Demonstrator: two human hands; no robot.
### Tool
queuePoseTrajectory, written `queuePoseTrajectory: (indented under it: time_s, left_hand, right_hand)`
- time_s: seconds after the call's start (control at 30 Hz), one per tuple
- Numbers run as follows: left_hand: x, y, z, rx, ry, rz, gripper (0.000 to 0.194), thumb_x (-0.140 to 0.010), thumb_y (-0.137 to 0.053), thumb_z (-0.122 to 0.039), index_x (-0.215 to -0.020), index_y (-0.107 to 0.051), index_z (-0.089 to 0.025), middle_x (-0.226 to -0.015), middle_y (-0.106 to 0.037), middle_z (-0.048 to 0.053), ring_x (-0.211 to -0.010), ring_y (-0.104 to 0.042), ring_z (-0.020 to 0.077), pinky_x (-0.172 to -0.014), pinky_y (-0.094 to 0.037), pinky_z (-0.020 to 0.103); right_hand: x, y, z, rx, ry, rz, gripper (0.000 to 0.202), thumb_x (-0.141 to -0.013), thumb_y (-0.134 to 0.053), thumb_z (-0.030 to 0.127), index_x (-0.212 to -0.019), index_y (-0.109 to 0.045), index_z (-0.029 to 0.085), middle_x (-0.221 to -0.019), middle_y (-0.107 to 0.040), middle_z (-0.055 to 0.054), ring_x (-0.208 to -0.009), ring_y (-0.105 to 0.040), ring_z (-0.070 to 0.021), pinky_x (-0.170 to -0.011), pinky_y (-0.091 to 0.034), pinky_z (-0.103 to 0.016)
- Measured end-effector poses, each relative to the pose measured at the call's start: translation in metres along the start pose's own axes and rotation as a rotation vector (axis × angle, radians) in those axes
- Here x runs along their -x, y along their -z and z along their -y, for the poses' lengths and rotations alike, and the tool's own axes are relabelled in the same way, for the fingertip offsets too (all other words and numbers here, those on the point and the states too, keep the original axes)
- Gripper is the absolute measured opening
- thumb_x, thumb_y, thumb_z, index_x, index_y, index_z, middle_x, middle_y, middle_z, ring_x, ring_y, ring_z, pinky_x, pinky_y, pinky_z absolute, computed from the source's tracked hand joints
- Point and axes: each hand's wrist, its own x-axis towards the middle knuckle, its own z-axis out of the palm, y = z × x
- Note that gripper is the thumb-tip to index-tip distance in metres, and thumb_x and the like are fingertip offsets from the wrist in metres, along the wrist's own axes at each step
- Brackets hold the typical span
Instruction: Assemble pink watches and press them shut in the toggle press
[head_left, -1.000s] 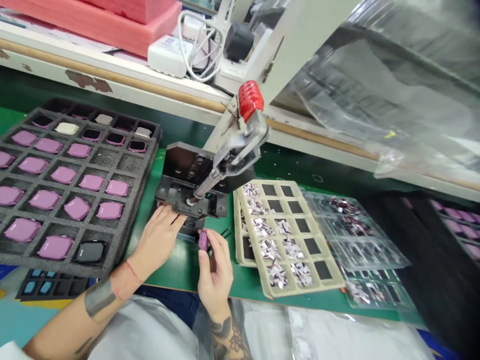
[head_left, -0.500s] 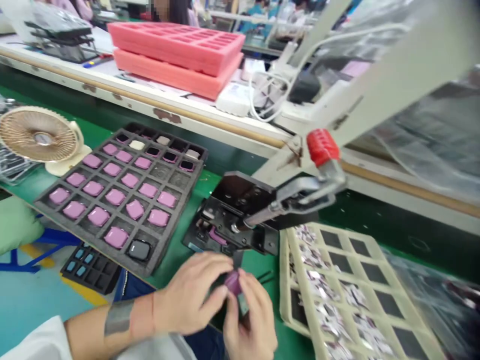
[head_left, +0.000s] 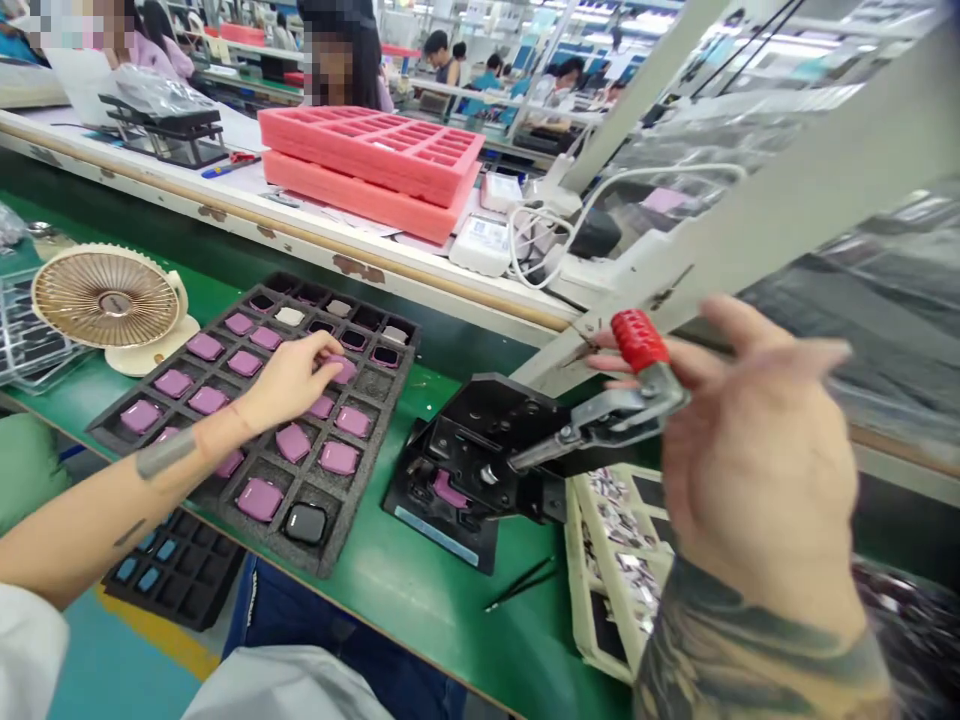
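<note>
My left hand (head_left: pixel 296 375) is over the dark foam tray (head_left: pixel 341 510), its fingers closed on a purple watch case (head_left: pixel 343 370) at a compartment in the tray's upper right part. Rows of similar purple cases and a few dark-faced ones sit in the other compartments. My right hand (head_left: pixel 757 430) is spread, with its fingers around and behind the red handle (head_left: pixel 639 340) of the black clamp fixture (head_left: pixel 480 440); whether they touch it is unclear. A purple piece (head_left: pixel 451 489) lies in the fixture.
Black tweezers (head_left: pixel 521 585) lie on the green table (head_left: pixel 420 610). Beige tray (head_left: pixel 604 655) with small shiny parts is at right, a fan (head_left: pixel 109 300) at left. Red foam trays (head_left: pixel 367 150) rest on the shelf behind. Several people sit further back.
My left hand has moved left from the middle front to the foam tray with the purple case. My right hand has let go and moved up and right to the red handle. The view has shifted.
</note>
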Motion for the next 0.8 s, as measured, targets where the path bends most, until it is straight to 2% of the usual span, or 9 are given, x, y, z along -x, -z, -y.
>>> queuePoseTrajectory:
  time_s: [0.03, 0.1, 0.23, 0.33, 0.43, 0.5, 0.6, 0.67, 0.8]
  left_hand:
    - [-0.013, -0.003, 0.013, -0.042, -0.001, 0.004, 0.014, -0.103, -0.065, -0.024, -0.113, -0.074, -0.019, -0.108, -0.08, 0.008, -0.104, -0.075, 0.0273, -0.099, -0.059, 0.042]
    - [-0.027, -0.013, 0.03, -0.104, -0.01, 0.0, 0.016, -0.1, -0.067, -0.024, -0.112, -0.075, -0.017, -0.117, -0.077, 0.014, -0.115, -0.071, 0.0337, -0.107, -0.056, 0.052]
    - [-0.018, -0.027, 0.041, -0.15, -0.066, -0.002, 0.024, -0.106, -0.06, -0.029, -0.118, -0.078, -0.019, -0.132, -0.071, 0.017, -0.129, -0.064, 0.0383, -0.114, -0.051, 0.061]
    - [-0.007, -0.027, 0.043, -0.152, -0.156, 0.025, 0.029, -0.109, -0.051, -0.028, -0.115, -0.079, -0.02, -0.13, -0.073, 0.015, -0.127, -0.067, 0.0352, -0.117, -0.051, 0.058]
    - [-0.003, -0.022, 0.05, -0.095, -0.22, 0.028, 0.032, -0.11, -0.049, -0.03, -0.121, -0.077, -0.02, -0.132, -0.076, 0.013, -0.125, -0.071, 0.0314, -0.118, -0.055, 0.051]
    - [-0.003, -0.019, 0.054, -0.096, -0.224, 0.036, 0.035, -0.111, -0.048, -0.036, -0.12, -0.077, -0.018, -0.127, -0.079, 0.008, -0.122, -0.073, 0.0283, -0.116, -0.056, 0.048]
    - [-0.003, -0.015, 0.056, -0.174, -0.249, 0.011, 0.05, -0.114, -0.04, -0.049, -0.12, -0.076, -0.014, -0.124, -0.077, 0.001, -0.123, -0.071, 0.0229, -0.117, -0.053, 0.047]
    - [-0.007, -0.013, 0.054, -0.221, -0.295, 0.011, 0.058, -0.114, -0.036, -0.056, -0.122, -0.075, -0.013, -0.129, -0.075, -0.002, -0.128, -0.068, 0.0216, -0.12, -0.05, 0.047]
    - [-0.034, -0.018, 0.042, -0.335, -0.472, 0.062, 0.071, -0.114, -0.025, -0.06, -0.125, -0.076, -0.012, -0.132, -0.075, 0.0, -0.132, -0.068, 0.024, -0.121, -0.048, 0.052]
  right_hand:
    - [-0.014, -0.001, 0.011, -0.082, -0.121, 0.038, 0.052, -0.121, -0.032, 0.051, -0.154, -0.065, 0.028, -0.12, -0.082, -0.016, -0.097, -0.083, -0.0279, -0.082, -0.069, -0.046]
    - [-0.024, -0.008, 0.038, -0.206, -0.27, -0.044, 0.041, -0.119, -0.049, 0.049, -0.143, -0.072, 0.027, -0.116, -0.08, -0.013, -0.095, -0.081, -0.0258, -0.086, -0.069, -0.045]
    - [0.019, -0.032, 0.073, 0.078, 0.057, -0.424, 0.024, -0.109, -0.07, 0.034, -0.13, -0.08, 0.029, -0.105, -0.072, -0.009, -0.09, -0.074, -0.0257, -0.083, -0.066, -0.05]
    - [0.077, -0.053, 0.067, 0.145, 0.213, -0.354, 0.025, -0.1, -0.075, 0.031, -0.124, -0.075, 0.034, -0.098, -0.065, -0.005, -0.09, -0.075, -0.0296, -0.087, -0.068, -0.06]
    - [0.119, -0.067, 0.052, 0.219, 0.273, -0.306, 0.036, -0.097, -0.07, 0.026, -0.132, -0.07, 0.033, -0.101, -0.065, -0.007, -0.11, -0.076, -0.0367, -0.099, -0.066, -0.068]
    - [0.132, -0.063, 0.043, 0.243, 0.259, -0.359, 0.04, -0.1, -0.065, 0.032, -0.141, -0.067, 0.031, -0.11, -0.068, -0.01, -0.119, -0.074, -0.039, -0.099, -0.067, -0.069]
    - [0.145, -0.033, 0.032, 0.253, 0.129, -0.507, 0.041, -0.106, -0.06, 0.032, -0.146, -0.067, 0.029, -0.125, -0.069, -0.012, -0.118, -0.074, -0.0353, -0.092, -0.069, -0.06]
    - [0.16, -0.005, 0.027, 0.361, -0.06, -0.399, 0.036, -0.106, -0.061, 0.02, -0.139, -0.071, 0.027, -0.126, -0.072, -0.011, -0.114, -0.074, -0.0301, -0.093, -0.067, -0.052]
    - [0.206, 0.029, 0.015, 0.568, -0.237, 0.268, 0.035, -0.106, -0.056, 0.008, -0.133, -0.073, 0.023, -0.123, -0.078, -0.01, -0.109, -0.076, -0.0277, -0.093, -0.066, -0.048]
